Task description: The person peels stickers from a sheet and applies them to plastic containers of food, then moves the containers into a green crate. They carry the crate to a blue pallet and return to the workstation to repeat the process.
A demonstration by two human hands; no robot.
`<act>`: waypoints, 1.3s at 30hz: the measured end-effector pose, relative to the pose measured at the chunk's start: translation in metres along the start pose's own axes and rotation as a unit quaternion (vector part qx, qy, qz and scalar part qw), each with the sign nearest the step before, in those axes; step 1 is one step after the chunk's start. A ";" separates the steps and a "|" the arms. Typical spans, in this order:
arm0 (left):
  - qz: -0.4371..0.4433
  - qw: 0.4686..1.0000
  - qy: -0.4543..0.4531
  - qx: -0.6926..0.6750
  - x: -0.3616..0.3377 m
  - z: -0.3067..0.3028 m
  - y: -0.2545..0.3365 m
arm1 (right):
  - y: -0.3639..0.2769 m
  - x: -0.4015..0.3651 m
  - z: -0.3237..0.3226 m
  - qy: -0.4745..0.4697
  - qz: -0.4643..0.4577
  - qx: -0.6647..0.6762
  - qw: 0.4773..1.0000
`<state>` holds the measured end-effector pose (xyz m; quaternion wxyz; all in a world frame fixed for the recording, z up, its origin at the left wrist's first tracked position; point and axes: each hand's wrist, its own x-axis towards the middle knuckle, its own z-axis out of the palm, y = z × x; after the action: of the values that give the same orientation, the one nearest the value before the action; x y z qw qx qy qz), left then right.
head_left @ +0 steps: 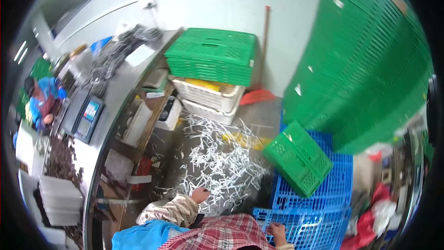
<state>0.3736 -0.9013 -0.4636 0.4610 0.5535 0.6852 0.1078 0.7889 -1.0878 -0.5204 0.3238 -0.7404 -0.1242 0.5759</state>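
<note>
My left hand [200, 195], in a patterned sleeve, hangs over the floor with its fingers curled in and nothing visible in them. Below and ahead of it, white paper strips [222, 162] lie scattered on the dark floor. At the lower right, my right hand [277, 232] is at the left side of a blue plastic pallet [307, 224], its fingers bent against the grid. Another blue pallet [342, 171] lies just beyond, with a green plastic crate [299, 157] resting askew on it.
Tall stacks of green crates [360, 65] rise at right. More green crates [210, 48] sit on white crates [212, 97] by the wall, near a red broom or dustpan [258, 96]. A metal workbench [115, 92] runs along the left; a person [44, 97] works behind it.
</note>
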 end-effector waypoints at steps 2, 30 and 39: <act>-0.040 0.992 -0.021 -0.117 0.010 -0.016 0.020 | -0.068 0.019 0.040 -0.091 -0.041 -0.038 0.994; 0.001 0.954 0.268 -0.137 0.421 -0.471 0.115 | -0.919 0.307 0.771 0.167 -0.720 -0.475 0.477; 0.419 0.876 0.221 0.084 0.668 -0.632 0.336 | -1.115 0.304 0.817 0.028 -0.694 -0.471 0.544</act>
<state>0.1458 0.0235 -0.2362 0.1604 0.7874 0.4795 0.3525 0.3306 0.2036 -0.1650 0.2309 -0.4853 -0.8433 0.0093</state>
